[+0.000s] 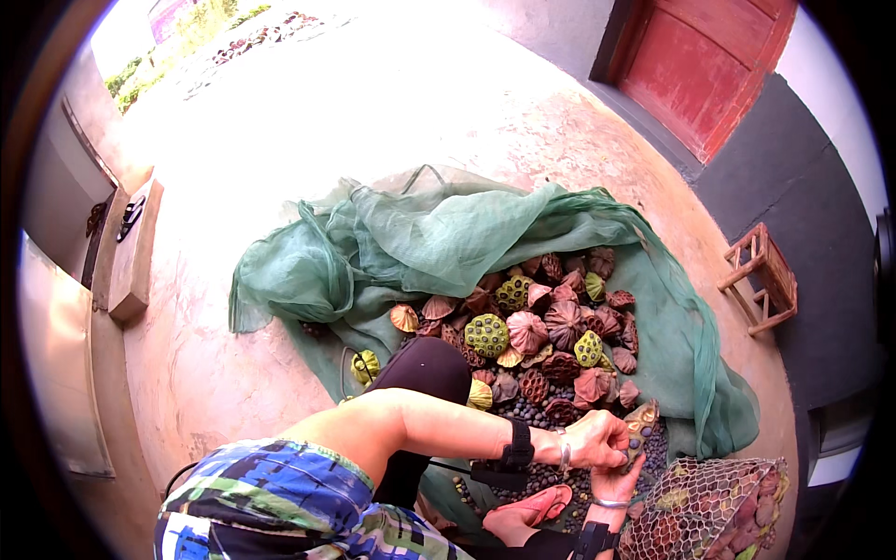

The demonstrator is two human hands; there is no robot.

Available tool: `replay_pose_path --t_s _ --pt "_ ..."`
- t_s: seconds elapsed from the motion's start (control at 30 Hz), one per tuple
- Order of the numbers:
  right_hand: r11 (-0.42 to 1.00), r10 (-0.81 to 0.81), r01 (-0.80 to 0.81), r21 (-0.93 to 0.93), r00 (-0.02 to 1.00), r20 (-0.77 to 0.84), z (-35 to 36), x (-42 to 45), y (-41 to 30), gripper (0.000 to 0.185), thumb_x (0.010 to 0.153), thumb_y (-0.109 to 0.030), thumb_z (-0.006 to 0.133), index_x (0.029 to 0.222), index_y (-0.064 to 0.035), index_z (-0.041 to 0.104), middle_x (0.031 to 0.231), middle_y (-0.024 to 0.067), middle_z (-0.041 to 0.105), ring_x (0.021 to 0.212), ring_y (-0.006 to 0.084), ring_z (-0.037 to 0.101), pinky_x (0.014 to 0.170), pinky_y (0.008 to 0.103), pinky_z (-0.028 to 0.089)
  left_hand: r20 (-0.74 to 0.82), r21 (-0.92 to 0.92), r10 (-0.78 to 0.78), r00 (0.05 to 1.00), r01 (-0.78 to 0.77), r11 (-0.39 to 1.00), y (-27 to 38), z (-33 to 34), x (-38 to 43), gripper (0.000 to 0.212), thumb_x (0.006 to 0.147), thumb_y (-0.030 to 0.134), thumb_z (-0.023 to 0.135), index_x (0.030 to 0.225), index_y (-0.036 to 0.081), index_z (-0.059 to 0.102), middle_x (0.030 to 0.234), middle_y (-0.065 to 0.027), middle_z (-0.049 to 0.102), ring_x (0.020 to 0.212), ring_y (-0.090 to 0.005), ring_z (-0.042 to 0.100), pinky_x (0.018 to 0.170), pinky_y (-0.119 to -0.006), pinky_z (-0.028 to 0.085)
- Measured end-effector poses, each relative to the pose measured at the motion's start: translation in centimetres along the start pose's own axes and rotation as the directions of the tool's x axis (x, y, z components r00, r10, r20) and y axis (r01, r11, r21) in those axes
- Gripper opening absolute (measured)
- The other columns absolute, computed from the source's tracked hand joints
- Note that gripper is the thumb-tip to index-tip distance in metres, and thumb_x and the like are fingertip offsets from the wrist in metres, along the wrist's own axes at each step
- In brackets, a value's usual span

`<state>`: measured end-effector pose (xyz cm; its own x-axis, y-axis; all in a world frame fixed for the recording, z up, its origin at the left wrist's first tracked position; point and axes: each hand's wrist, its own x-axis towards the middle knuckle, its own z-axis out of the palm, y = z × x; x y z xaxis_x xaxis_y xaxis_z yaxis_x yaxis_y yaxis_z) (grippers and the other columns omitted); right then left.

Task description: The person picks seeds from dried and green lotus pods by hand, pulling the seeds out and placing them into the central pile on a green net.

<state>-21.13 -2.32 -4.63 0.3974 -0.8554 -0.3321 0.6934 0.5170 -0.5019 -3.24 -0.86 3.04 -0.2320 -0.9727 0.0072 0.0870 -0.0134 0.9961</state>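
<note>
My right hand [619, 479] grips a brownish-yellow lotus seed pod [640, 425] from below, its dark seeds showing in the open face. Bent over the same pod, my left hand [595, 437] has its fingers pressed against the lower end. Exactly what those fingertips pinch is hidden. Beneath both hands spreads a layer of loose dark lotus seeds [535, 477]. Beyond them lies a heap of lotus pods, mostly dry and reddish-brown like this pod [526, 332], with a few green ones such as this pod [486, 335].
Green mesh netting [448, 234] lies under and around the heap. A wire-mesh basket [700, 511] with pods stands at the lower right. My foot in a pink slipper [535, 507] rests among the seeds. A small wooden stool [763, 280] is by the wall; a concrete step [133, 252] is left.
</note>
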Motion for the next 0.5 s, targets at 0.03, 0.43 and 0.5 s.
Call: replay_pose_path --t_s 0.03,0.43,0.5 --pt "1.0 -0.02 0.02 -0.018 1.0 -0.004 0.0 -0.2 0.0 0.048 0.081 -0.04 0.055 0.114 -0.0065 0.049 0.114 0.0058 0.052 0.106 0.0208 0.049 0.092 0.0353 0.041 -0.013 -0.006 0.01 1.0 -0.01 1.0 -0.3 -0.1 -0.2 0.018 0.066 0.014 0.064 0.072 -0.001 0.057 0.061 -0.0041 0.057 0.057 -0.01 0.053 0.054 -0.027 0.044" --pt "0.914 -0.343 0.28 -0.293 0.919 -0.192 4.7 1.4 -1.8 0.043 0.079 -0.01 0.059 0.12 -0.0056 0.045 0.114 0.0068 0.053 0.099 0.021 0.055 0.082 0.0358 0.047 -0.233 0.304 0.056 0.971 0.018 0.952 0.1 -4.2 0.5 0.038 0.064 0.014 0.073 0.096 0.001 0.056 0.086 -0.01 0.056 0.07 -0.0166 0.056 0.062 -0.028 0.048" --pt "0.884 -0.356 0.286 -0.369 0.924 -0.137 6.8 1.0 -1.6 0.046 0.078 -0.007 0.059 0.121 -0.0037 0.043 0.115 0.0068 0.052 0.102 0.0201 0.052 0.085 0.0364 0.045 -0.161 0.092 -0.051 0.986 0.067 0.993 0.0 -4.2 0.9 0.029 0.07 0.006 0.069 0.095 0.002 0.056 0.083 -0.0038 0.055 0.066 -0.0084 0.052 0.058 -0.022 0.046"
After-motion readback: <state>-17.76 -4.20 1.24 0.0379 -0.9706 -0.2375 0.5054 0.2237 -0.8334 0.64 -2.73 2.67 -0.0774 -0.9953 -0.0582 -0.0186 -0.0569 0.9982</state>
